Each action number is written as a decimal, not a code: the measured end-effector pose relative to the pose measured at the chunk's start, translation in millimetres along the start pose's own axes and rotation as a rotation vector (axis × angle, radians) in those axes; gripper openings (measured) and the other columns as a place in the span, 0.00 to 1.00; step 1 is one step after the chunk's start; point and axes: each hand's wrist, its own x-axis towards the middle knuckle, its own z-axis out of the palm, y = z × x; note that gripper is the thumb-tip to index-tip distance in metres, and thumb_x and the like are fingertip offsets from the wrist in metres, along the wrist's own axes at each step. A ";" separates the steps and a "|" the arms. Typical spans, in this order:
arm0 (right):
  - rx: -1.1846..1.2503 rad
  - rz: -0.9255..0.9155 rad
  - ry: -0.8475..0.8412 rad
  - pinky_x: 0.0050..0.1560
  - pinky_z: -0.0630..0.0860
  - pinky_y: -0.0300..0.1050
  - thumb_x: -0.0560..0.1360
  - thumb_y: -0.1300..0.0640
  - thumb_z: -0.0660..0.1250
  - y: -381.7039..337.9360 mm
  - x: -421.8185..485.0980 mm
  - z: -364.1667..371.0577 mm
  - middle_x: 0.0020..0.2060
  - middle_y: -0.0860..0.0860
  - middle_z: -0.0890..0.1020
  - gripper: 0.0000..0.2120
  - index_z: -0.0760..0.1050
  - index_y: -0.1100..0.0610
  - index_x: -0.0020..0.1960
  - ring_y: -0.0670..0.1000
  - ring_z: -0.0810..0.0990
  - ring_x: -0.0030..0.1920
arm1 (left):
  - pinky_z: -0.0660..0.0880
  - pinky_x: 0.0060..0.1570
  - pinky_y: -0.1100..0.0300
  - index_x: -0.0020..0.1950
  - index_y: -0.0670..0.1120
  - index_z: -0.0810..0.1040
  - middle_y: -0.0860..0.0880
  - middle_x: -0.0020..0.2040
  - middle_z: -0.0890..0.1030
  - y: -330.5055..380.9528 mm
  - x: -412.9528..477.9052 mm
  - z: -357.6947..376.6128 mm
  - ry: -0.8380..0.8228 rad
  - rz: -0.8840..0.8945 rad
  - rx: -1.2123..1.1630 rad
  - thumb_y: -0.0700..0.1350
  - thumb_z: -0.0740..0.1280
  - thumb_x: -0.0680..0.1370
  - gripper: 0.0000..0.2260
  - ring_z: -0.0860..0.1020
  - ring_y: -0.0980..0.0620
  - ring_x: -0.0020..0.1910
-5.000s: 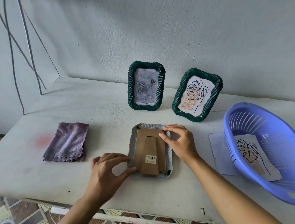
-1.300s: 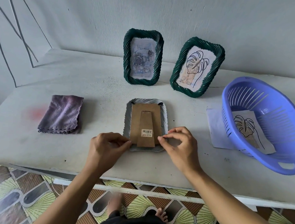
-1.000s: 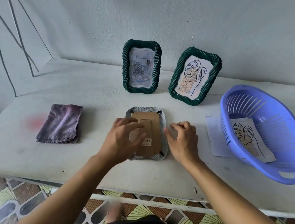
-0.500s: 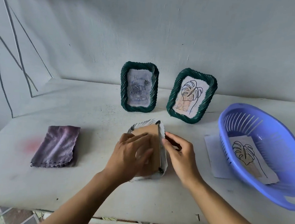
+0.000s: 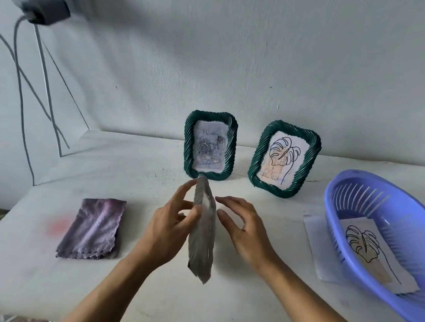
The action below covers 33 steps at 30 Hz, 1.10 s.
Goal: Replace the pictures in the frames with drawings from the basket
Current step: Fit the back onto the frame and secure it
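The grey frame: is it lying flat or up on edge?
On edge: the grey frame shows only its thin ribbed side, gripped by the left hand, with the right hand open beside it.

Folded purple cloth [image 5: 91,229] on white table [image 5: 32,273], black adapter [image 5: 46,12] on wall [image 5: 266,50]

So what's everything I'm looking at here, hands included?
Rose-picture frame: one, green, standing at back of table.
Leaf-drawing frame: one, green, standing right of it.
Third frame: one, grey, held on edge, centre.
Cloth: one, purple, table left.
Basket: one, blue, table right.
Leaf drawing: one, black-lined, inside basket.
Paper sheet: one, white, partly under basket.
Wall plug: one, black, top left.
Left hand: one, holding third frame.
Right hand: one, open, beside it.
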 end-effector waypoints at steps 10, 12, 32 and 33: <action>-0.498 -0.089 0.063 0.64 0.70 0.53 0.78 0.41 0.55 43.6 -11.7 27.9 0.61 0.46 0.78 0.23 0.78 0.50 0.64 0.48 0.75 0.63 | 0.69 0.56 0.56 0.73 0.52 0.74 0.57 0.60 0.79 -70.5 -7.7 -27.0 0.121 -0.100 0.395 0.60 0.61 0.79 0.25 0.74 0.58 0.58; -0.534 -0.128 0.115 0.62 0.71 0.54 0.78 0.43 0.58 45.2 -11.2 29.7 0.61 0.46 0.78 0.18 0.80 0.50 0.59 0.48 0.75 0.63 | 0.60 0.56 0.50 0.68 0.60 0.77 0.57 0.62 0.75 -81.2 -6.7 -24.6 0.101 -0.067 0.623 0.65 0.54 0.77 0.24 0.68 0.51 0.62; -0.612 -0.144 0.170 0.62 0.65 0.51 0.78 0.48 0.58 54.9 -7.7 36.8 0.64 0.43 0.78 0.16 0.77 0.48 0.61 0.42 0.72 0.67 | 0.76 0.51 0.49 0.54 0.52 0.86 0.51 0.49 0.80 -84.0 -5.5 -64.8 0.322 0.111 0.507 0.54 0.69 0.77 0.11 0.78 0.49 0.49; -0.610 -0.145 0.180 0.62 0.65 0.50 0.77 0.48 0.59 54.8 -7.6 37.1 0.64 0.42 0.78 0.15 0.77 0.48 0.61 0.42 0.72 0.67 | 0.76 0.52 0.49 0.53 0.50 0.86 0.48 0.48 0.81 -85.5 -6.0 -80.6 0.408 0.081 0.488 0.49 0.71 0.77 0.07 0.79 0.46 0.48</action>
